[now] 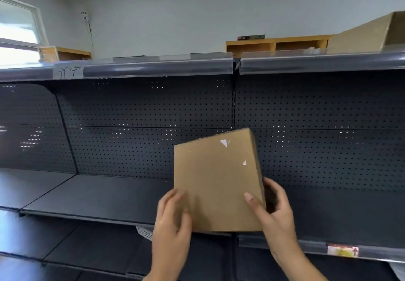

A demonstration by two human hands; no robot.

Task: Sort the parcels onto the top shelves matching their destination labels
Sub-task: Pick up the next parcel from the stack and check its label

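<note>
both hands grasp 1 flat cardboard parcel point(215, 179), which is held up in the air in front of the dark metal shelving, roughly level with the middle shelf point(98, 195) and well below the top shelf point(153, 66). the left hand point(173, 221) wraps the lower left corner, slightly blurred, with its fingers over the front face; the right hand point(271, 208) clamps the lower right edge, thumb on the front and fingers hidden behind. gripping low at both corners probably leaves the upper part of the box free, so its face can be read and its top edge can lead when it is lifted.

the parcel is tilted a little, its broad brown face turned toward the camera, showing only 2 small white scraps and no readable destination. this side may be the wrong one for checking the address, so i cannot tell where it belongs.

on the top shelf's front strip a handwritten label point(69, 71) marks the left bay, likely so each parcel can be matched to a bay at a glance. a large cardboard box point(368, 34) already sits on the top shelf at the far right, well apart from that label.
</note>
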